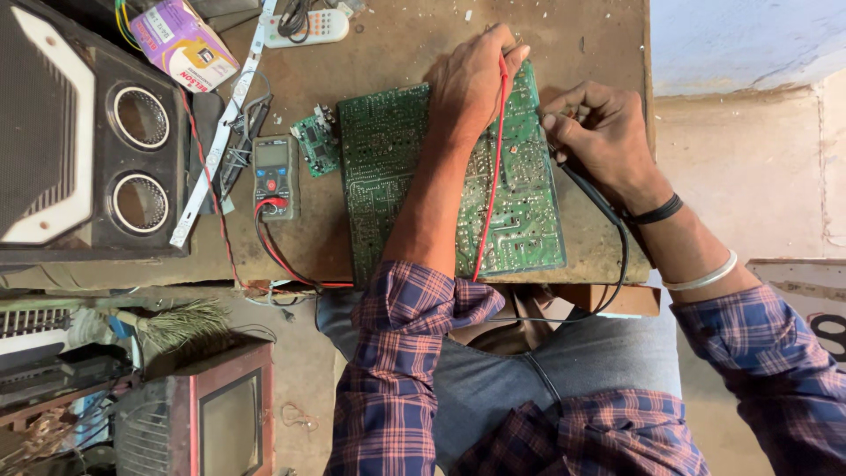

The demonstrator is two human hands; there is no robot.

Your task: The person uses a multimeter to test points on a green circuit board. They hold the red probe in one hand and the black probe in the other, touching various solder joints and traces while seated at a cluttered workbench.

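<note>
My left hand (471, 79) is closed around the red probe (502, 66), fingers curled tight with the tip pressed down near the far edge of the green board (388, 176); the red lead (487, 194) trails back along my forearm toward my lap. My right hand (599, 132) is just beside it, pinched shut on the black probe (577, 176), whose tip I cannot see under the fingers, touching the board at its right edge. The black lead (617, 238) loops away under that wrist. The board lies flat on the brown bench (405, 44), solder side up, directly under both hands. The meter (275, 176) sits well off beyond my left hand, past a small green board (315, 145), with a speaker box (88, 132) further out still. To do this probing well, I judge I should keep both tips steady and upright on single solder points, since the pads look crowded and a slip could bridge neighbours. I would rest the heels of both hands on the board or bench for support, and turn only my head toward the meter rather than shifting the hands. The red lead crossing the board should stay slack so it does not tug the tip off.
</note>
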